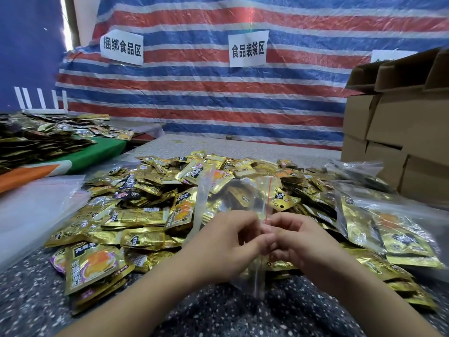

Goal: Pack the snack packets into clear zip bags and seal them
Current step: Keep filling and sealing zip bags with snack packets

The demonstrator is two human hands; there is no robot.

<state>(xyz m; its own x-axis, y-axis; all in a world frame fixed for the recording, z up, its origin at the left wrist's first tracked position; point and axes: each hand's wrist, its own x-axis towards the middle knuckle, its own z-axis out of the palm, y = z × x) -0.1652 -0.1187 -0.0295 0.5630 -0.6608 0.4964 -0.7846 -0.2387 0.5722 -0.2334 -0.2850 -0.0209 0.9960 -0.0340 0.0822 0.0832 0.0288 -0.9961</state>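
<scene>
Left hand (226, 242) and right hand (298, 242) — both grips pinching an empty clear zip bag (233, 198). Far wall signs: "捆绑食品区" (121, 48), "食品装袋区" (248, 48). Gold snack packets (150, 190) cover the surface.

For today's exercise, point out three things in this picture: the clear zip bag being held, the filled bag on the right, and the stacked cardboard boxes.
clear zip bag (233, 190), head view, upper film.
filled bag (388, 229), head view, front face.
cardboard boxes (413, 122), head view, box side.
</scene>
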